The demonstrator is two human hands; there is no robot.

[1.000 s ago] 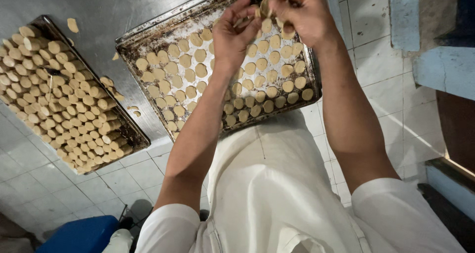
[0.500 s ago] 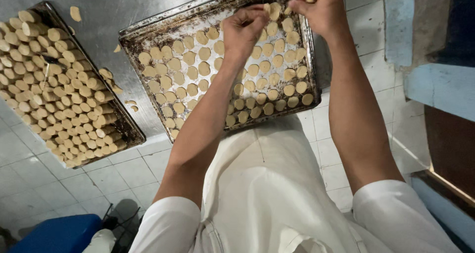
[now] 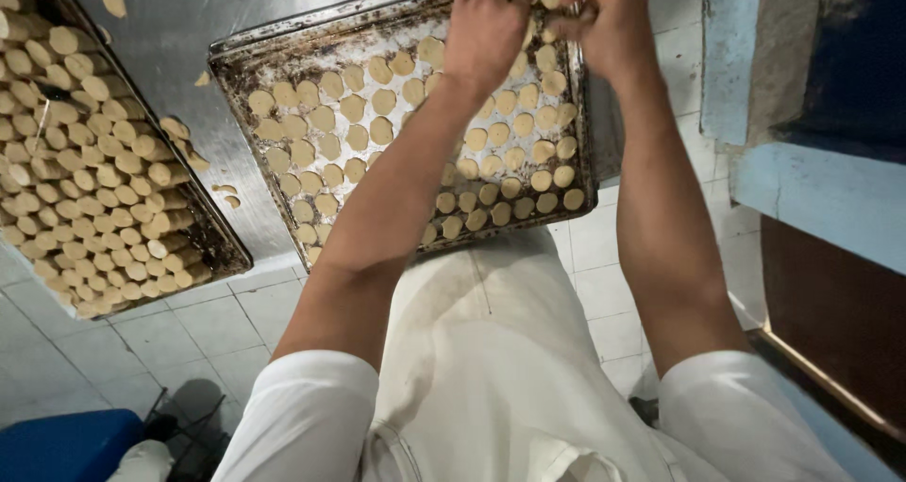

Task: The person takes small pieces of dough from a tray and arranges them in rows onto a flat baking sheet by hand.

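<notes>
Left hand and right hand meet over the far right corner of the dark baking tray. The fingers of both hands are curled together around a small piece of dough; whether either grip is clenched on it cannot be told. The tray sits on the steel tabletop, its near edge overhanging, and carries rows of flat dough discs. A second tray, at the tabletop's left edge, is packed with thicker dough pieces.
</notes>
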